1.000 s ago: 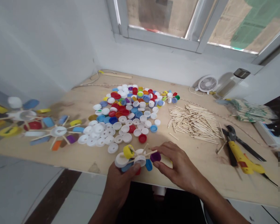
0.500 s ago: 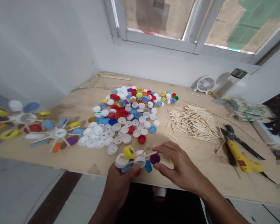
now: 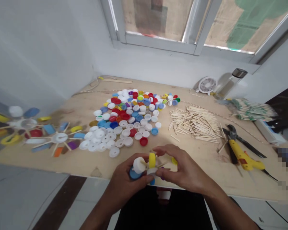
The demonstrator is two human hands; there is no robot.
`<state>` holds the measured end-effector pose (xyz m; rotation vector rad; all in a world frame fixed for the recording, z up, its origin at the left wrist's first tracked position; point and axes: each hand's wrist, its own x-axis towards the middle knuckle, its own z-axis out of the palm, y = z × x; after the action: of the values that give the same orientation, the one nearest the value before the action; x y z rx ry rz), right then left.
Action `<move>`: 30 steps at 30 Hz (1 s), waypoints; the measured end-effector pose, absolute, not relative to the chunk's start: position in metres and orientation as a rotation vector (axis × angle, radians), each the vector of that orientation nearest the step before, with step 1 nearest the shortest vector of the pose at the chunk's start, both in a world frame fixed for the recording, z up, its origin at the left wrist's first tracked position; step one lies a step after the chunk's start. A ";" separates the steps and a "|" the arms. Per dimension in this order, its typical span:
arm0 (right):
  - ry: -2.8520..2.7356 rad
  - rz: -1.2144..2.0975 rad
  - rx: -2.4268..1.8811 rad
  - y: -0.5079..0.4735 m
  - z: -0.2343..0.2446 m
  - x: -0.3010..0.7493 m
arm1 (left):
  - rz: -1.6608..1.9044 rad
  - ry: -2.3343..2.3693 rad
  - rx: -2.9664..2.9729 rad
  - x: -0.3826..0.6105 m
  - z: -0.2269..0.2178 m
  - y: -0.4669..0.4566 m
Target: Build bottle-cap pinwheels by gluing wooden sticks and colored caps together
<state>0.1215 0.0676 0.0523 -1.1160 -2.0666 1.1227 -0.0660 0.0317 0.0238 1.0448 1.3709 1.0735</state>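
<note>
Centrally, a wheel of plastic bottle caps and craft sticks (image 3: 146, 166) is held at the front edge of the plywood worktop (image 3: 69, 111), gripped between both hands. The left hand (image 3: 123, 179) closes around it from the near side; the right hand (image 3: 182, 169) pinches it from the other. Beyond lie a heap of loose bottle caps (image 3: 124, 118) and a pile of loose sticks (image 3: 194, 124).
</note>
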 end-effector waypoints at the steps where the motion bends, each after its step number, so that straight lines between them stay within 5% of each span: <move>1: -2.080 1.117 -1.124 0.066 0.051 0.121 | 1.074 1.355 1.078 -0.066 0.026 0.032; 21: -1.772 1.176 -1.091 0.056 0.031 0.108 | 1.246 1.214 0.566 -0.070 0.009 0.025; 30: -2.456 0.453 -1.409 0.109 0.022 0.097 | 1.401 1.168 0.262 -0.094 -0.017 0.028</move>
<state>0.0966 0.1089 0.0219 -1.4093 -2.4561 0.4535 -0.0939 0.0280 -0.0167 0.2624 1.1675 1.4008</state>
